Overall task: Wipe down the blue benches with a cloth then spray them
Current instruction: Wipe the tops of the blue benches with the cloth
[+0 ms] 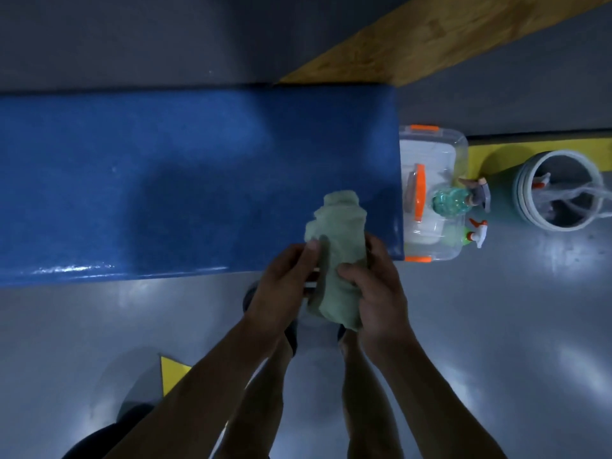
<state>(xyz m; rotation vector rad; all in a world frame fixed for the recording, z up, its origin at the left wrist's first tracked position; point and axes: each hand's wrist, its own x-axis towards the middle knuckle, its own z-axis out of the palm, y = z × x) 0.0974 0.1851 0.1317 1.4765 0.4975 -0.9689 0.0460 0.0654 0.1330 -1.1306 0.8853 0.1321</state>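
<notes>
Head view: both hands' fingers [311, 251] clamp the green cloth [334, 246] above the blue bench [165, 180].

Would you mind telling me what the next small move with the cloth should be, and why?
Probably lower the cloth flat onto the blue bench and start wiping. The left hand and right hand hold it bunched above the bench's near edge, and both spray bottles sit unused in the clear bin.

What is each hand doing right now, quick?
Left hand: closed on the green cloth, thumb on top.
Right hand: closed on the same cloth, gripping its other side.
</notes>
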